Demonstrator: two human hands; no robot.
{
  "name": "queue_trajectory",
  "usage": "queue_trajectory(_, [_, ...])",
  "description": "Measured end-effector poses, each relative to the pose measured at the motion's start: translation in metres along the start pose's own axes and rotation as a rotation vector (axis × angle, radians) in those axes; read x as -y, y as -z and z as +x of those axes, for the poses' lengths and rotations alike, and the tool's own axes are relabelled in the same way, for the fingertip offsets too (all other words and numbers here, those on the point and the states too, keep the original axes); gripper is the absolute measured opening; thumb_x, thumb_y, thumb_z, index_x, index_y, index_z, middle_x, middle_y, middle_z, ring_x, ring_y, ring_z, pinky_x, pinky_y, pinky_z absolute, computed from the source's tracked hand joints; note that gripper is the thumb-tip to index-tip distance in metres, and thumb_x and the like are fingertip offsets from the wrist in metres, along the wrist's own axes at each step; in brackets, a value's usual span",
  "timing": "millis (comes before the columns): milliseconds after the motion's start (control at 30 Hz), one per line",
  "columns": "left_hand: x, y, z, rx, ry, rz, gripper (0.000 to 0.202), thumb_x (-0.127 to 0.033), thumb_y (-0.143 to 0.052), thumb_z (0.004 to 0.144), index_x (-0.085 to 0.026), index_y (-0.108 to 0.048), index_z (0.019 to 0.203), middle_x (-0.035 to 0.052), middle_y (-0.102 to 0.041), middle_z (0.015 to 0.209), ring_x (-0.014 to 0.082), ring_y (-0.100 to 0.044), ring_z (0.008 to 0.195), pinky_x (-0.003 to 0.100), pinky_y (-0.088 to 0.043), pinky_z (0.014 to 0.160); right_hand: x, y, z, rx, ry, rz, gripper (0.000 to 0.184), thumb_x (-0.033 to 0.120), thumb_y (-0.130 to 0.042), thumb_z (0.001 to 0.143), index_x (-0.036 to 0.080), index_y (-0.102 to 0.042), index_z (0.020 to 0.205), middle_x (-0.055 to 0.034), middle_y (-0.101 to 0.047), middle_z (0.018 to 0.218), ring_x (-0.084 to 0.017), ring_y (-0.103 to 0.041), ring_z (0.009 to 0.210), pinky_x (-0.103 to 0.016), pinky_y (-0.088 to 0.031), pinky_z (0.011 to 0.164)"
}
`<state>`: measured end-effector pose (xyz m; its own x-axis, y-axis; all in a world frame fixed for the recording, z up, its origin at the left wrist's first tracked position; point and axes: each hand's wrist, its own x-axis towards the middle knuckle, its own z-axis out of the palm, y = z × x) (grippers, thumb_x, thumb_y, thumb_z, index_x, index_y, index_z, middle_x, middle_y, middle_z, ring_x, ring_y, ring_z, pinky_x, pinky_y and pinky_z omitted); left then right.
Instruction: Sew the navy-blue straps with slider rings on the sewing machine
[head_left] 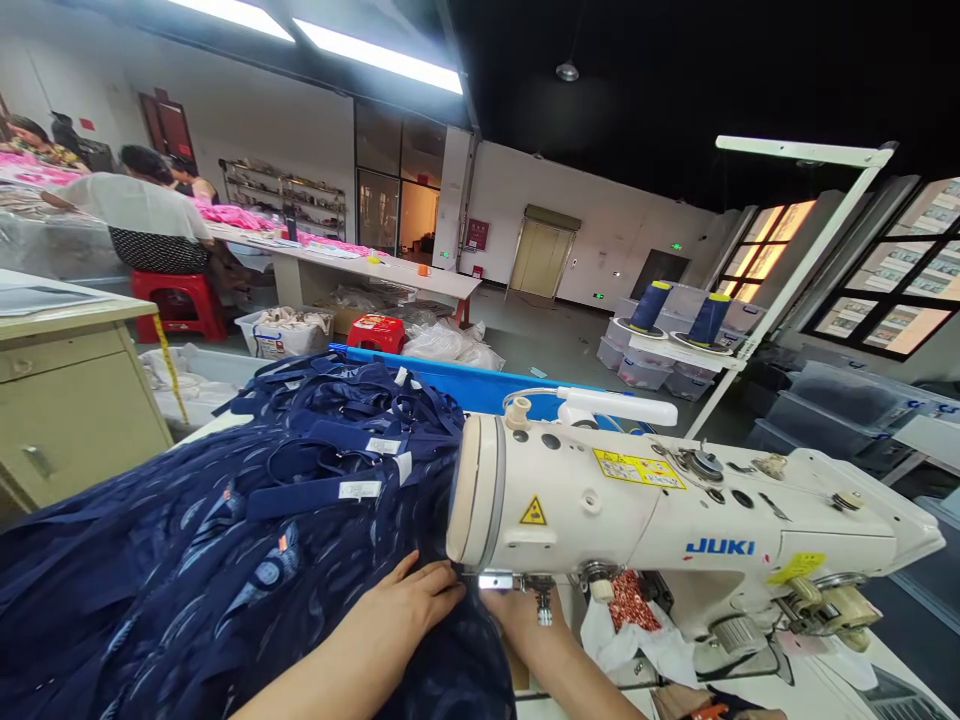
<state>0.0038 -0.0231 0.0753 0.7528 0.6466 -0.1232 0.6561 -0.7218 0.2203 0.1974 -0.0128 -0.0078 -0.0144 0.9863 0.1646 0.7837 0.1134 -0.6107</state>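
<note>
A pile of navy garments [300,545] with straps and white labels fills the left side of the sewing table. My left hand [409,608] rests on this cloth just left of the needle area, its fingers bent together over a fold of a navy garment. Under the head of a white JUKI sewing machine [555,495] reaches my right hand [521,615], close to the presser foot [544,605]. The machine head hides its fingertips, so its grip does not show. The garment's edge between both hands is partly hidden too.
Two navy thread cones [651,305] stand on a white rack behind the machine. Right of the needle lies a red patterned cloth scrap [634,602]. A blue-edged trough [517,372] runs along the far table side. Several people sit at a long table [390,268] with pink cloth.
</note>
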Motion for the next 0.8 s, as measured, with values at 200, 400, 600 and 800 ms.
queue_trajectory(200, [-0.001, -0.004, 0.001, -0.043, 0.009, 0.006, 0.059, -0.009, -0.047, 0.073, -0.021, -0.053, 0.13, 0.0091, -0.056, 0.135, 0.0238, -0.05, 0.126, 0.047, -0.031, 0.112, 0.007, 0.009, -0.002, 0.001, 0.066, -0.029, 0.02, 0.037, -0.055, 0.087, 0.028, -0.072, 0.091, -0.0026, -0.073, 0.088, -0.025, -0.063, 0.105, -0.033, -0.045, 0.095])
queue_trajectory(400, [-0.006, -0.005, 0.001, -0.063, 0.076, 0.047, 0.048, -0.015, -0.051, 0.079, -0.023, -0.057, 0.125, 0.0101, -0.061, 0.126, 0.03, -0.054, 0.117, 0.045, -0.047, 0.093, -0.009, 0.013, -0.021, 0.002, 0.136, -0.144, 0.022, 0.034, -0.053, 0.088, 0.03, -0.072, 0.099, -0.0055, -0.071, 0.096, -0.026, -0.064, 0.098, -0.036, -0.046, 0.092])
queue_trajectory(600, [-0.004, -0.01, 0.009, -0.078, 0.123, 0.087, 0.049, -0.005, -0.046, 0.077, -0.02, -0.058, 0.122, 0.0112, -0.061, 0.122, 0.0286, -0.054, 0.11, 0.042, -0.047, 0.09, 0.004, 0.018, -0.019, -0.022, 0.132, -0.091, 0.016, 0.029, -0.058, 0.086, 0.027, -0.071, 0.094, -0.0048, -0.071, 0.095, -0.027, -0.063, 0.1, -0.036, -0.044, 0.093])
queue_trajectory(800, [0.005, -0.051, 0.031, -0.156, 0.112, 0.202, 0.05, -0.005, -0.024, 0.088, -0.015, -0.065, 0.113, 0.0146, -0.062, 0.117, 0.03, -0.054, 0.106, 0.046, -0.046, 0.093, 0.022, 0.027, -0.021, 0.0, 0.122, -0.053, 0.018, 0.022, -0.055, 0.083, 0.025, -0.069, 0.094, -0.005, -0.07, 0.105, -0.025, -0.063, 0.102, -0.034, -0.046, 0.091])
